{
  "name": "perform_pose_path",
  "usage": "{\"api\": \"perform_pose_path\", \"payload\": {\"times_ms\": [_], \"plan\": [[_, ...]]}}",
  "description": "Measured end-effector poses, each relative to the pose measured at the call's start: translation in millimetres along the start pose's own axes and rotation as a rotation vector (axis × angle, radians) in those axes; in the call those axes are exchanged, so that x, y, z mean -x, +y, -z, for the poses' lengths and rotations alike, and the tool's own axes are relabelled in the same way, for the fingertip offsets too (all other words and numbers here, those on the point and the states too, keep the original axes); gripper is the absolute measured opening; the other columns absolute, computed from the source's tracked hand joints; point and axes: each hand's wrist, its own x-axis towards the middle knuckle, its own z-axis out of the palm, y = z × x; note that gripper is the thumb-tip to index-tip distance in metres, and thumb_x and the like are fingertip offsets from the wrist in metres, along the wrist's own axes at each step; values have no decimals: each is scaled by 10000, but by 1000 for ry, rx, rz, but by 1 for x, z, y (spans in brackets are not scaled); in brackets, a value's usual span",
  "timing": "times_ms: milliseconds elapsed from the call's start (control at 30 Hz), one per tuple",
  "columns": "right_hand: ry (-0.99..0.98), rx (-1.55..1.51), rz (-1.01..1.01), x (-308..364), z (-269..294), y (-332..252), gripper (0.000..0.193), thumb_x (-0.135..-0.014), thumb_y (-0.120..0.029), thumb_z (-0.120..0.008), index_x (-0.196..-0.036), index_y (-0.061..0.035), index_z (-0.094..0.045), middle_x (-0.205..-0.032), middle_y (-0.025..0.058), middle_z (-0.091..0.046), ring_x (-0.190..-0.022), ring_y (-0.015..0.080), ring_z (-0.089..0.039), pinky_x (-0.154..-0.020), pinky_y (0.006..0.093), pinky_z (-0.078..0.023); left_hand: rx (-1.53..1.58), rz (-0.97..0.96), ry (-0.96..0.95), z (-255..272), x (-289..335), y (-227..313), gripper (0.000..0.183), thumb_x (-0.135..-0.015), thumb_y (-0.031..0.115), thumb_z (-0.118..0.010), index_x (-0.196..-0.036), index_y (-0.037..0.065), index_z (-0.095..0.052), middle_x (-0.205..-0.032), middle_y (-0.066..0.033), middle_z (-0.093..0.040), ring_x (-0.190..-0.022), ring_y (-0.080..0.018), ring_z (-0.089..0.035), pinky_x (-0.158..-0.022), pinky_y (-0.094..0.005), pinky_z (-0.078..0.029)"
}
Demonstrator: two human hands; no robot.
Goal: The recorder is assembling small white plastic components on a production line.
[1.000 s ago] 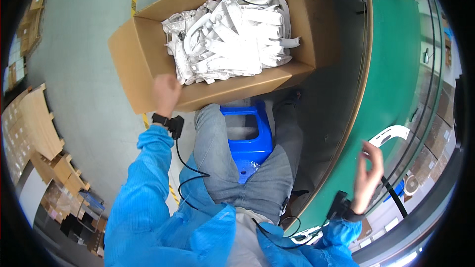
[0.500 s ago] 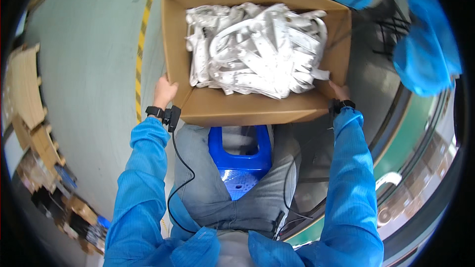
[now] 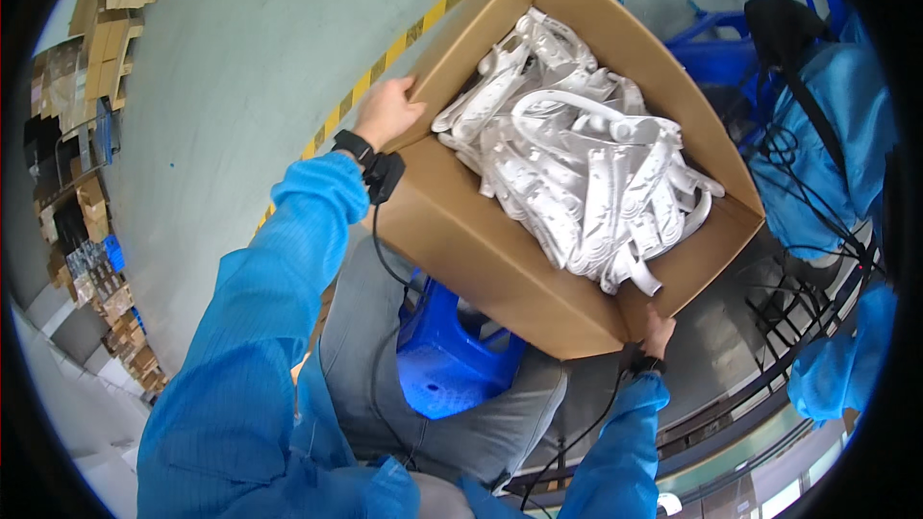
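Observation:
Between my hands is an open cardboard box (image 3: 481, 255), its near side slanting down to the right. Many white plastic pieces (image 3: 567, 173), long and curved with some loop shapes, lie heaped inside. At the box's left corner my left hand (image 3: 389, 112) is closed on the cardboard edge, thumb toward the rim. My right hand (image 3: 658, 332) grips the near right corner, its fingers partly hidden by the box. One white strip pokes out close to that hand. Black bands with small devices sit on both wrists.
Beneath the box, a blue plastic stool (image 3: 452, 365) stands between my legs. Yellow-black floor tape (image 3: 375, 67) runs past the left side. At right are a person in blue clothing (image 3: 817, 125), another blue stool (image 3: 716, 53) and dark cables. Cardboard stacks (image 3: 106, 48) stand far left.
The box and the floor tape both appear turned clockwise in the view. My left hand is now farther forward and my right hand nearer, both still on the box.

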Motion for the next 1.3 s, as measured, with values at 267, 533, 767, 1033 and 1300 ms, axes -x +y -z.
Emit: {"api": "perform_pose_path", "payload": {"times_ms": [267, 533, 767, 1033, 1300], "plan": [[-113, -7, 219, -67, 3, 27, 288, -784, -163, -718, -829, 107, -627, -694, 156, -659, -671, 145, -604, -622, 370, -481, -85, 37, 495, -51, 78, 3, 516, -872, 395, -610, -1318, 149, -529, -999, -193, -676, -935, -376, -638, -806, -458, -508], [-138, -205, 577, -163, 2, 87, 244, -846, -66, -654, -1040, 79, -625, -953, 54, -653, -809, 128, -553, -706, 317, -482, -202, 170, 674, -125, 162, 3, 480, -918, 417, -546, -1305, 138, -486, -940, -201, -680, -873, -377, -655, -750, -468, -528], [-261, -100, 600, -217, 36, 85, 268, -855, -39, -606, -1103, 63, -596, -1030, 93, -646, -890, 172, -585, -801, 323, -461, -14, 276, 858, -195, 247, 28, 487, -891, 333, -598, -1314, 122, -479, -1050, -159, -669, -965, -351, -640, -826, -511, -510], [-366, 39, 575, -183, 79, 75, 231, -854, -57, -618, -1028, 95, -621, -932, 126, -655, -824, 196, -582, -760, 348, -469, 242, 773, 741, -223, 282, 110, 773, -791, 177, -613, -1474, 239, -258, -1533, -125, -236, -1342, -411, -328, -1011, -679, -300], [-641, 185, 734, -130, 117, 71, 267, -837, -128, -630, -926, 122, -600, -699, 157, -629, -535, 311, -595, -585, 431, -496, 812, 1052, 953, -379, 340, 251, 1023, -667, 177, -705, -1507, 194, -122, -1479, -304, -173, -1294, -499, -341, -1036, -470, -410]]}}
